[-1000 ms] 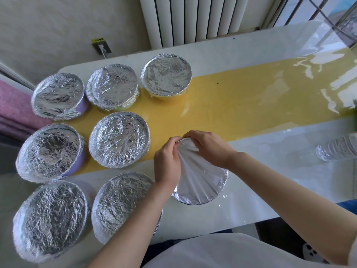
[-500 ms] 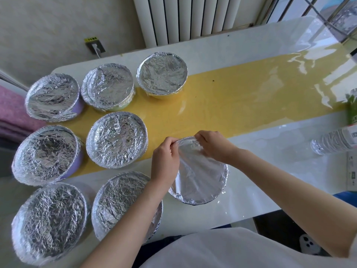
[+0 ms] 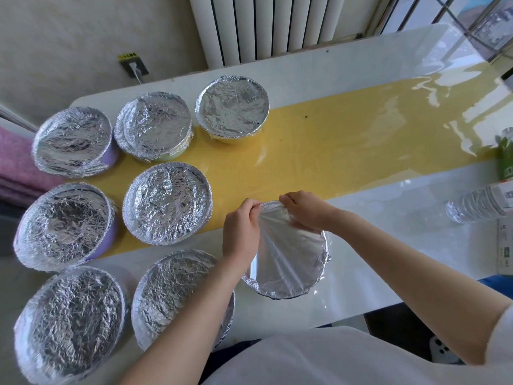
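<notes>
A round bowl covered with smooth aluminium foil [image 3: 291, 259] stands on the white table near its front edge. My left hand [image 3: 241, 232] pinches the foil at the bowl's far left rim. My right hand [image 3: 304, 209] grips the foil at the far rim, fingers curled over the edge. The two hands sit close together, and creases in the foil fan out from where they hold it. The bowl's dark wall shows only at the near rim.
Several other foil-covered bowls [image 3: 166, 202] fill the table's left half, some purple-sided [image 3: 107, 237]. A yellow runner [image 3: 347, 140] crosses the table. A clear plastic bottle [image 3: 477, 205] lies at the right edge beside a green packet [image 3: 504, 157]. A radiator stands behind the table.
Both hands stay at the bowl's far rim, still pinching the foil. The bowl has not moved on the table; only the camera view has shifted slightly.
</notes>
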{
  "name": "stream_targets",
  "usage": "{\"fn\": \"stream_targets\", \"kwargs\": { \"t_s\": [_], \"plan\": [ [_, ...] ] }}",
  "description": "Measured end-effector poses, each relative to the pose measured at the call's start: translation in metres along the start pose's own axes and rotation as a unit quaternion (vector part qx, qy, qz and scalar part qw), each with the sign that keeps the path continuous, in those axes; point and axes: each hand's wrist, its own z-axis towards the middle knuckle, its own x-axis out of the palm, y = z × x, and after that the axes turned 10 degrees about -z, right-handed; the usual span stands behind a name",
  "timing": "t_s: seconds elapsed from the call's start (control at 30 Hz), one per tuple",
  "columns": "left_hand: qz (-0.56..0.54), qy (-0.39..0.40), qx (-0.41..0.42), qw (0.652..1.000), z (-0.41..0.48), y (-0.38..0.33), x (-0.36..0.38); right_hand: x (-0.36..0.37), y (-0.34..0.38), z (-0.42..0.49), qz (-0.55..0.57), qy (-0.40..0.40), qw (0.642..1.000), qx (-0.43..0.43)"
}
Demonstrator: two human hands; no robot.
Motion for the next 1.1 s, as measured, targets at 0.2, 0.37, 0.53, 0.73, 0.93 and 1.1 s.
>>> {"fn": "stream_targets", "kwargs": {
  "t_s": [0.2, 0.37, 0.53, 0.73, 0.93, 1.1],
  "plan": [
    [-0.003, 0.002, 0.008, 1.0, -0.002, 0.001, 0.0, 0.0, -0.001, 0.003, -0.022, 0.014, 0.999, -0.026],
    [-0.002, -0.002, 0.003, 1.0, -0.002, 0.001, 0.001, 0.005, -0.002, 0.004, -0.019, -0.026, 0.998, -0.061],
    [-0.007, 0.005, 0.018, 1.0, -0.002, 0.001, 0.001, -0.004, -0.002, 0.007, -0.029, 0.007, 0.995, -0.099],
    [-0.01, -0.012, 0.028, 0.999, 0.0, 0.004, 0.002, -0.004, 0.004, 0.013, -0.051, 0.026, 0.994, -0.092],
    [0.003, -0.025, 0.027, 0.999, -0.002, 0.007, 0.003, -0.015, 0.01, 0.017, -0.047, 0.066, 0.993, -0.091],
    [0.014, -0.03, 0.034, 0.999, -0.005, 0.006, 0.006, -0.014, 0.011, 0.017, 0.042, 0.117, 0.992, -0.039]
  ]
}}
